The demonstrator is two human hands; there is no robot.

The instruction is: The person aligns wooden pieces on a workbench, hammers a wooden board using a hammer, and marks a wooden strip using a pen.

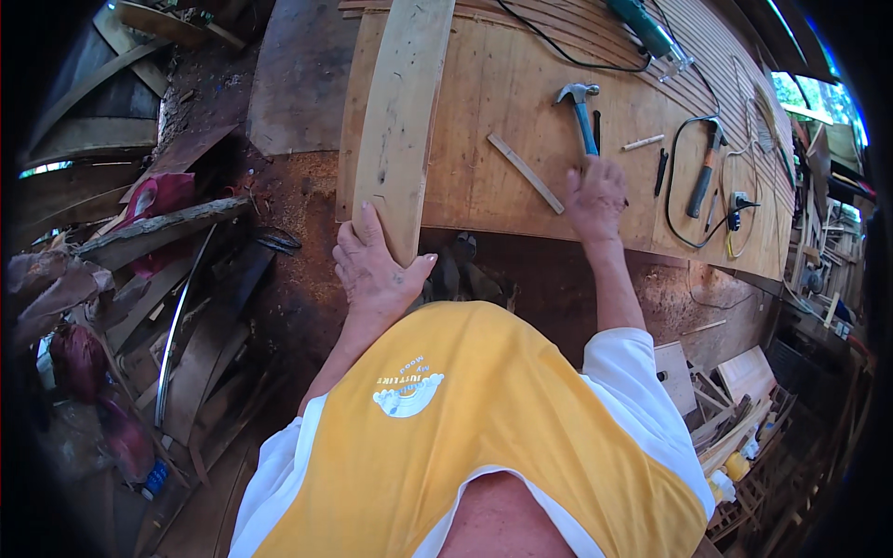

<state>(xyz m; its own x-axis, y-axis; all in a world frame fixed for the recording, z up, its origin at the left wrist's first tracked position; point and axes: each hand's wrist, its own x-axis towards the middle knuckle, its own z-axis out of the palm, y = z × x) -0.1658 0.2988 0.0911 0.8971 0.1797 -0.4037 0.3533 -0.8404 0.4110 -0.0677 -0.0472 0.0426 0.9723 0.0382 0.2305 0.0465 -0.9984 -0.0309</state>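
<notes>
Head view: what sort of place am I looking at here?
Most likely a woodworking shop: a claw hammer is at the wooden worktop, the left hand is on the near end of a long plank, and scrap boards are piled at lower right.

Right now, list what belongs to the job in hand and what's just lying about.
Job in hand: plank, left hand on it; blue hammer, right hand at its handle.
Seemingly lying about: orange hammer, power tool, wooden strip.

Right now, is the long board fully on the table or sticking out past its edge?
Sticking out: the near end of the long board, touching the left hand, lies beyond the table.
</notes>
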